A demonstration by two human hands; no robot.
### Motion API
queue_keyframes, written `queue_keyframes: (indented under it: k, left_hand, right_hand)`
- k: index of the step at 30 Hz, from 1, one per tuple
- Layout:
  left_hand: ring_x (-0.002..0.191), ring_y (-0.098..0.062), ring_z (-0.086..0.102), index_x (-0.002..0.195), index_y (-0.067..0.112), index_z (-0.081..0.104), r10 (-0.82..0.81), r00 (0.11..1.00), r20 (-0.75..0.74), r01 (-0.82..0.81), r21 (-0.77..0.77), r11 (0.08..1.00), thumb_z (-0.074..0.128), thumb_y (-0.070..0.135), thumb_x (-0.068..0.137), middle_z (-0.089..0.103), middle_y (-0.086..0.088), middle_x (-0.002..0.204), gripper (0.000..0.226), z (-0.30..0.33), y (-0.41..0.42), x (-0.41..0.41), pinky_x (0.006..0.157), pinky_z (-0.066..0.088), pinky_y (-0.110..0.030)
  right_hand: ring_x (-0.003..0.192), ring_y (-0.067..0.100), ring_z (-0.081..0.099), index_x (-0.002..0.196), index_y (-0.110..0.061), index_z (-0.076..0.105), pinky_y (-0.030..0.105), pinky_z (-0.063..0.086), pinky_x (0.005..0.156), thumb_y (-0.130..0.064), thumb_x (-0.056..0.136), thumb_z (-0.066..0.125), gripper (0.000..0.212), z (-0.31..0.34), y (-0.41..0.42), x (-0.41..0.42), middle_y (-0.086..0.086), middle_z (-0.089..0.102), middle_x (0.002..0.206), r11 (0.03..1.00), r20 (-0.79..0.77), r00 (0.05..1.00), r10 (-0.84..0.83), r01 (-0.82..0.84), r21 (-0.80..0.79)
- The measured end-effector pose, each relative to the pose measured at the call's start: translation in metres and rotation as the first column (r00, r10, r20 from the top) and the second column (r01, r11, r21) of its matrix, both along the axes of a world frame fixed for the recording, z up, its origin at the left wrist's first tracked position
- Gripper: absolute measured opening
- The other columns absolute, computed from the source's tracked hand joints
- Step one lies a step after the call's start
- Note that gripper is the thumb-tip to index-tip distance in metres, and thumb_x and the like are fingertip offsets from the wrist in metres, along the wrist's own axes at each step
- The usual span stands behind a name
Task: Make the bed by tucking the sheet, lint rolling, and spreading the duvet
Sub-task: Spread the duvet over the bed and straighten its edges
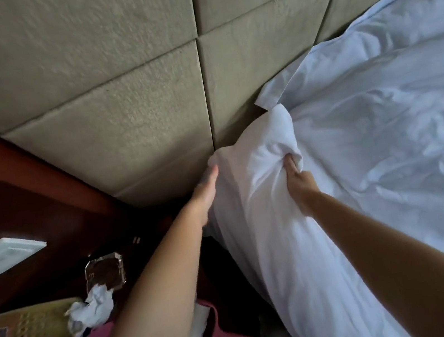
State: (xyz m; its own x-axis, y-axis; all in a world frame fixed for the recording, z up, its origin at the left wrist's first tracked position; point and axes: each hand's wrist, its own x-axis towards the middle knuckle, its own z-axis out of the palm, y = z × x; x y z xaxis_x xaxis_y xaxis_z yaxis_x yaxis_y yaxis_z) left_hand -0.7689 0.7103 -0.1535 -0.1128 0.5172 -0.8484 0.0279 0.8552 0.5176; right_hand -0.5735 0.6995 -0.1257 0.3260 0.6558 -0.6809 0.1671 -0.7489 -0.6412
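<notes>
The white sheet is bunched up at the head corner of the bed, lifted off the mattress edge just beside the padded headboard. The right hand grips a fold of it from above, fingers curled tight into the cloth. The left hand lies along the outer side of the same bundle with its fingers straight and together, pressing the cloth toward the corner. By the look of it the tucking step is in hand and not finished: this corner hangs loose, and the cloth over the rest of the bed lies rumpled and creased. Whether the other corners are tucked cannot be told from here. A pink lint roller lies low beside the bed near the left forearm, not in use, so the rolling seems yet to come, and no duvet is spread smooth. On the dark wooden bench to the left stand a telephone, a crumpled tissue and a glass ashtray.
</notes>
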Motion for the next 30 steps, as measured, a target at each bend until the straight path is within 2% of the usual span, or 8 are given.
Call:
queue_keyframes:
  k: [3,6,10,13,17,24,27,30]
  left_hand:
    - [0.092,-0.027,0.064,0.113,0.024,0.059,0.118,0.944,0.31,-0.09,-0.103,0.991,0.059,0.079,0.067,0.065,-0.009,0.111,0.072,0.008,-0.019,0.024,0.076,0.053,-0.036]
    - [0.103,-0.025,0.064,0.117,0.015,0.059,0.096,0.928,0.361,-0.076,-0.07,0.995,0.073,0.061,0.069,0.068,-0.01,0.112,0.068,0.014,-0.02,0.033,0.088,0.053,-0.039]
    - [0.109,-0.025,0.06,0.126,0.018,0.054,-0.037,0.954,0.297,0.042,-0.012,0.999,0.082,0.047,0.063,0.064,-0.007,0.118,0.075,0.021,-0.019,0.021,0.094,0.051,-0.04]
    - [0.104,-0.028,0.063,0.13,0.014,0.053,0.055,0.959,0.277,-0.076,0.067,0.995,0.082,0.028,0.071,0.065,-0.01,0.117,0.067,0.024,-0.021,0.018,0.089,0.053,-0.042]
    - [0.108,-0.03,0.06,0.128,0.011,0.052,0.15,0.988,-0.026,-0.139,0.252,0.958,0.07,0.018,0.083,0.061,-0.01,0.119,0.048,0.035,-0.023,0.013,0.095,0.05,-0.043]
    - [0.1,-0.02,0.06,0.108,0.002,0.061,0.416,0.892,-0.18,-0.208,0.653,0.728,0.065,0.019,0.088,0.065,-0.008,0.11,0.027,0.09,0.015,0.011,0.087,0.047,-0.027]
    - [0.111,-0.023,0.059,0.119,0.003,0.058,0.407,0.879,-0.247,-0.179,0.621,0.763,0.066,0.018,0.087,0.062,-0.011,0.121,0.036,0.077,0.01,0.0,0.09,0.044,-0.026]
    - [0.125,-0.029,0.051,0.136,0.0,0.042,0.309,0.872,-0.379,-0.165,0.367,0.915,0.068,0.012,0.084,0.051,-0.016,0.137,0.06,0.025,-0.016,-0.029,0.101,0.039,-0.029]
  right_hand:
    - [0.095,0.028,0.052,0.129,-0.001,0.049,0.032,0.039,0.082,-0.066,0.091,0.032,0.077,0.004,-0.006,-0.006,0.011,0.056,0.113,1.0,-0.018,1.0,0.016,-0.016,-0.011]
    - [0.111,0.032,0.052,0.132,-0.001,0.047,0.031,0.037,0.084,-0.064,0.093,0.029,0.076,0.008,-0.011,-0.008,0.013,0.054,0.121,1.0,-0.02,1.0,0.008,-0.008,-0.017]
    - [0.108,0.032,0.053,0.126,0.002,0.051,0.031,0.035,0.085,-0.061,0.095,0.028,0.073,0.016,-0.011,-0.014,0.017,0.058,0.12,0.996,0.083,0.993,0.086,-0.088,0.025]
    - [0.109,0.033,0.054,0.12,0.005,0.056,0.03,0.034,0.083,-0.051,0.1,0.023,0.067,0.026,-0.012,-0.029,0.019,0.059,0.117,0.985,0.199,0.97,0.141,-0.157,0.068]
    - [0.113,0.034,0.054,0.122,-0.002,0.054,0.035,0.039,0.092,-0.046,0.102,0.016,0.062,0.037,-0.014,-0.05,0.019,0.058,0.121,0.955,0.4,0.884,0.241,-0.29,0.065]
    - [0.111,0.029,0.047,0.112,-0.007,0.056,0.035,0.035,0.088,-0.031,0.104,0.027,0.038,0.069,0.005,-0.074,0.01,0.06,0.117,0.8,0.662,0.746,-0.073,-0.353,0.485]
    - [0.122,0.028,0.043,0.142,-0.02,0.035,0.037,0.037,0.094,-0.029,0.1,0.036,0.043,0.046,0.012,-0.062,0.005,0.047,0.139,0.73,0.635,0.744,0.209,-0.55,0.404]
    - [0.128,0.031,0.041,0.143,-0.022,0.031,0.039,0.036,0.103,-0.039,0.097,0.043,0.051,-0.009,-0.016,-0.049,0.012,0.042,0.143,0.608,0.521,0.497,0.694,-0.792,-0.053]
